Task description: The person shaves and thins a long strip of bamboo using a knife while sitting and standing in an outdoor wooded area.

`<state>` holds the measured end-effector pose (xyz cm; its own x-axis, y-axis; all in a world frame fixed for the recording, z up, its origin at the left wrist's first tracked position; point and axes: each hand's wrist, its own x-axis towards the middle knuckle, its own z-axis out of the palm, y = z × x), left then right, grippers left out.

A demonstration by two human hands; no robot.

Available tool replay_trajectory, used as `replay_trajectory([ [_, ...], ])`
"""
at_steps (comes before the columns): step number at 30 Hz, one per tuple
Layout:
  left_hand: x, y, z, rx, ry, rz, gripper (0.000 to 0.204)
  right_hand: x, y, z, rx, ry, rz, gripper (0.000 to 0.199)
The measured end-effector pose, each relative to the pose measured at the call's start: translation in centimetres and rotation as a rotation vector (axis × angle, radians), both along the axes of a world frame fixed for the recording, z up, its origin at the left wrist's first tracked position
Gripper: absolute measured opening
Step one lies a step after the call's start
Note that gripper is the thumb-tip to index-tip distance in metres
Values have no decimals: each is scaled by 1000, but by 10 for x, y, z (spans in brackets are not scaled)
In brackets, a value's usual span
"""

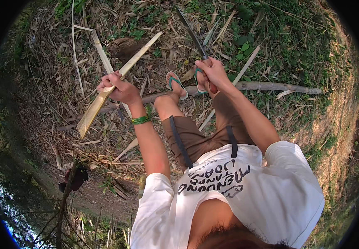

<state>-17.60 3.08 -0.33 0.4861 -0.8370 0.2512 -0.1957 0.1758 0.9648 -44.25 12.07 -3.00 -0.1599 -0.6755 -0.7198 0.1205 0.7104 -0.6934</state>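
My left hand (120,89) is closed around a pale split bamboo strip (140,53), which slants from upper right to lower left, its wide end lower left. A green band circles that wrist. In my right hand (213,74) is the handle of a machete (192,34); its long dark blade points up and to the left, away from my body. Blade and strip are apart. Behind my left hand another split bamboo piece (101,50) runs down toward the ground, partly hidden by the hand.
A long branch (266,86) crosses the ground by my sandalled feet (177,85). More pale strips (246,64) lie about on dry leaves. A brown wood chunk (125,46) is at the upper left, green plants (244,50) to the right. A dark bundle (76,177) sits at lower left.
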Motion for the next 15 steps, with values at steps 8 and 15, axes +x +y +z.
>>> replay_trajectory([
  [8,37,-59,-28,-481,-88,142,16,49,-37,-180,-118,-30,99,41],
  [15,72,-62,-44,-570,-139,180,50,54,-76,-215,-250,-20,199,49],
])
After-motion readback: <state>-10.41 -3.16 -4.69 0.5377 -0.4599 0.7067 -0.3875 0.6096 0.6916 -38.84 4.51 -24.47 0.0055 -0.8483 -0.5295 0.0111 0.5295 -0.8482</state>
